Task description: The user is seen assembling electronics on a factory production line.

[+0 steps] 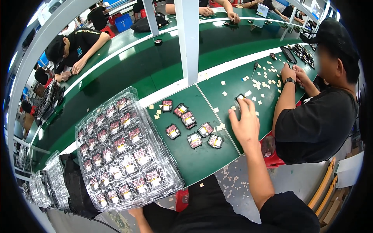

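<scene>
My right hand (246, 124) reaches over the green work surface, thumb and fingers apart. Its fingertips are at a small dark module (241, 96), partly covered by them; no grip on it shows. Low in the picture, my left hand (136, 211) is by the near edge of a stack of clear plastic blister trays (171, 171), its fingers hidden beneath. Rows of small black-framed modules with reddish-purple faces fill the top tray. Between the trays and my right hand lie several loose modules of the same kind, one of them this module (194, 140).
A white post (187, 42) rises behind the surface, beside a dark green conveyor belt (136, 77). At right a co-worker (318, 97) handles something near scattered cream squares (266, 83) and a screwdriver (254, 70). Another person (77, 50) leans over the far-left side.
</scene>
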Demonstrator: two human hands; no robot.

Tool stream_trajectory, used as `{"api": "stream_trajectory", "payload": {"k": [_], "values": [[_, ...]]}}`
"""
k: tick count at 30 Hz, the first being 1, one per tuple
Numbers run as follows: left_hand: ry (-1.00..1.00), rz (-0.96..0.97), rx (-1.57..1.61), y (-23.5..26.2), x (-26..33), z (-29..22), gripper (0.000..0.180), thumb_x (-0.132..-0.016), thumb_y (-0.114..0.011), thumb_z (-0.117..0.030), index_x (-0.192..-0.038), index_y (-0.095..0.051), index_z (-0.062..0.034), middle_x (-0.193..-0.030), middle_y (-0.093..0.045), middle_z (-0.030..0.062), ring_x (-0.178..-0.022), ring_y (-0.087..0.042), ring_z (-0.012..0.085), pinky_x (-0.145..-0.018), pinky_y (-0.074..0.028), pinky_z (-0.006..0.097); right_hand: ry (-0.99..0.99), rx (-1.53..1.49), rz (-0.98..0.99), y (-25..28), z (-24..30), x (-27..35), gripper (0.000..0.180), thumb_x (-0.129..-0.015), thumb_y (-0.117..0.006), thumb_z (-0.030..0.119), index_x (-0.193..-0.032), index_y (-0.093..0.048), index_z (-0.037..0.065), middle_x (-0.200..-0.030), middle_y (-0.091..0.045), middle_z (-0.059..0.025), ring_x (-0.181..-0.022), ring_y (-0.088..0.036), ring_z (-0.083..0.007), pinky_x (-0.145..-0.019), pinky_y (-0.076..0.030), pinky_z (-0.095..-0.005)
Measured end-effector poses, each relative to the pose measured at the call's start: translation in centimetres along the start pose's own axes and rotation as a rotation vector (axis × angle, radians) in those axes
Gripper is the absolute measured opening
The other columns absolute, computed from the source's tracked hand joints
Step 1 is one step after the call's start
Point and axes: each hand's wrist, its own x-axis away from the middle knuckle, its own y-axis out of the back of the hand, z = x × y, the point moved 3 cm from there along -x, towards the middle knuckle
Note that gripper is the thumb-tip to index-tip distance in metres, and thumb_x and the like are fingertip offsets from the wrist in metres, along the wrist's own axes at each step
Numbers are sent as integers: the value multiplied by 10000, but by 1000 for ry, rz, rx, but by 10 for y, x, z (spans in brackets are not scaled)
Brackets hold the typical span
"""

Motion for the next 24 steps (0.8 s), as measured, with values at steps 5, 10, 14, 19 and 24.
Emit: {"api": "stream_trajectory", "payload": {"k": [5, 10, 14, 19, 24], "values": [[-155, -187, 245, 5, 25, -24, 503, -887, -710, -179, -1336, -616, 28, -1316, -631, 296, -1223, -578, 468, -1068, -448, 514, -114, 63, 37, -4, -20, -25, 528, -928, -712, 252, -1398, -568, 59, -1302, -640, -163, -1087, -678, -415, -922, -545, -481], [-321, 39, 402, 44, 80, -108, 458, -826, -757, -83, -1261, -666, 25, -1299, -648, 253, -1164, -615, 451, -1055, -460, 486, 44, -176, -62, 8, -24, -14, 543, -870, -791, 155, -1361, -592, 38, -1183, -689, -191, -1017, -702, -379, -869, -562, -460], [-510, 495, 732, 115, 126, -190, 347, -872, -775, -93, -1195, -704, 13, -1199, -716, 190, -1127, -691, 356, -993, -526, 388, 135, -618, 167, 42, 41, 58, 604, -833, -863, 127, -1358, -587, 12, -1189, -725, -148, -927, -712, -215, -743, -572, -343], [-592, 597, 1435, 153, 143, -249, 584, -930, -803, -267, -1364, -587, 57, -1377, -607, 198, -1168, -677, 307, -966, -555, 401, 328, -875, 453, 75, 81, 150, 661, -765, -928, 139, -1308, -589, -27, -1189, -734, -140, -736, -693, -95, -606, -563, -240], [-418, 549, 1665, 158, 132, -271, 838, -913, -779, -478, -1455, -480, 87, -1468, -505, 218, -1348, -533, 300, -1112, -445, 422, 344, -1068, 523, 71, 95, 188, 608, -785, -908, 188, -1232, -574, -55, -1214, -717, -205, -968, -769, -236, -787, -654, -334]]}}
